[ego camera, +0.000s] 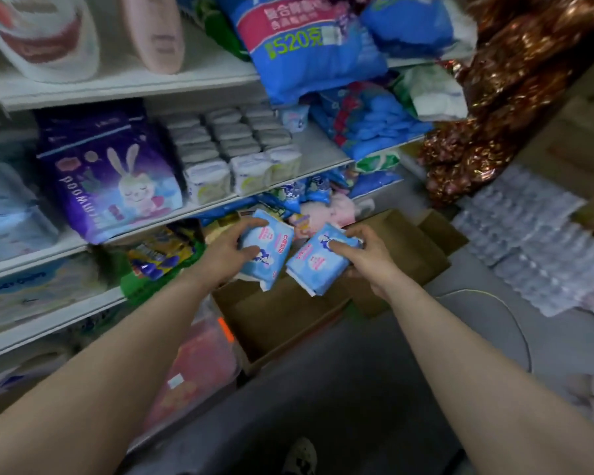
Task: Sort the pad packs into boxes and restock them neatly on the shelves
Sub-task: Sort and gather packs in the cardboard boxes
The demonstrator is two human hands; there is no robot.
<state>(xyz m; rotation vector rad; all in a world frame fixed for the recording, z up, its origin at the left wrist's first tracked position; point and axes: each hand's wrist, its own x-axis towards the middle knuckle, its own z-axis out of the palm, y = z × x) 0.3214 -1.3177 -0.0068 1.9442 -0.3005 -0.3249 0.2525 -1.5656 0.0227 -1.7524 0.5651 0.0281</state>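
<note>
Left hand grips 1 blue pad pack and right hand grips another pack, both above the open cardboard box on the floor below the shelves, so boxing appears underway, next lowering both in flat.

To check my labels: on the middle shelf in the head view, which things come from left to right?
Purple rabbit bag → stacked grey-white small packs → blue bags → green-and-white pack.
</note>
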